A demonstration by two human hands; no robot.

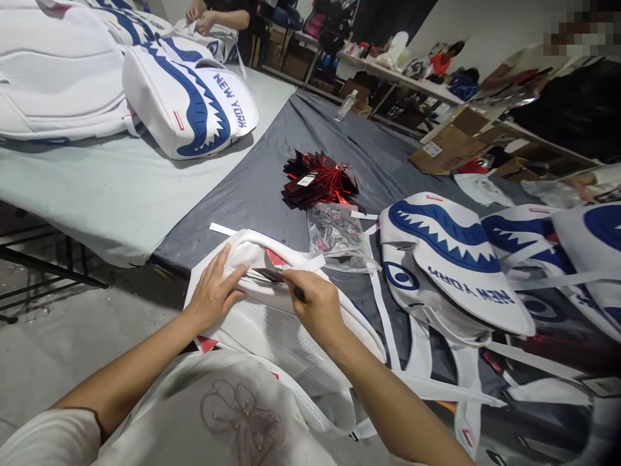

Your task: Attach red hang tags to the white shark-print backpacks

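A white backpack [272, 323] lies at the near edge of the table covered with dark grey cloth [272, 175]. My left hand [213, 291] presses on its top edge, fingers spread over the white fabric. My right hand [315, 304] pinches a small dark tool or tag [272, 276] against the bag's top, beside a red patch [276, 259]. White straps [388, 323] trail from the bag to the right.
A pile of red and black hang tags [320, 178] and a clear plastic bag [339, 236] lie beyond the bag. White shark-print backpacks lie to the right [451, 265] and on the left table [189, 103]. Another person's hands [201, 16] work at the far end. Cardboard boxes [451, 145] sit at the back right.
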